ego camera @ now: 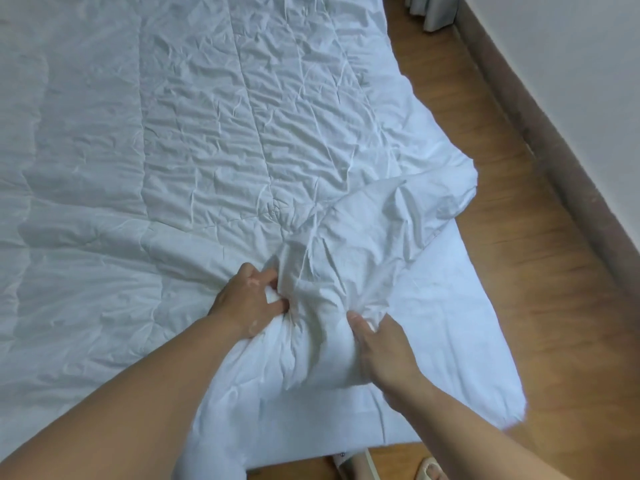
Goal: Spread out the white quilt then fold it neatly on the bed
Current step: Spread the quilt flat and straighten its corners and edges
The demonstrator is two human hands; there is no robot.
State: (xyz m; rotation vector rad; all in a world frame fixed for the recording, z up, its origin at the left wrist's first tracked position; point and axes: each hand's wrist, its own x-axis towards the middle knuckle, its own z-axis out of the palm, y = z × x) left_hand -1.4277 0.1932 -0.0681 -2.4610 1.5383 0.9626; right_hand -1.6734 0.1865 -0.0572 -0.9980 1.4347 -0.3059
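The white quilt (214,140) lies wrinkled across most of the bed, with stitched seams running away from me. Its near right corner is bunched into a crumpled heap (322,306) by the bed's near corner. My left hand (249,299) grips a fistful of that heap on its left side. My right hand (384,348) pinches the fabric on the heap's right side, thumb on top. A flap of the quilt (446,188) hangs past the bed's right edge.
The bed's bare mattress corner (460,341) shows at the lower right. Wooden floor (540,271) runs along the right side, bounded by a brown skirting and white wall (571,81). Curtain hems (429,12) hang at the top. Slippered feet (429,469) stand at the bottom edge.
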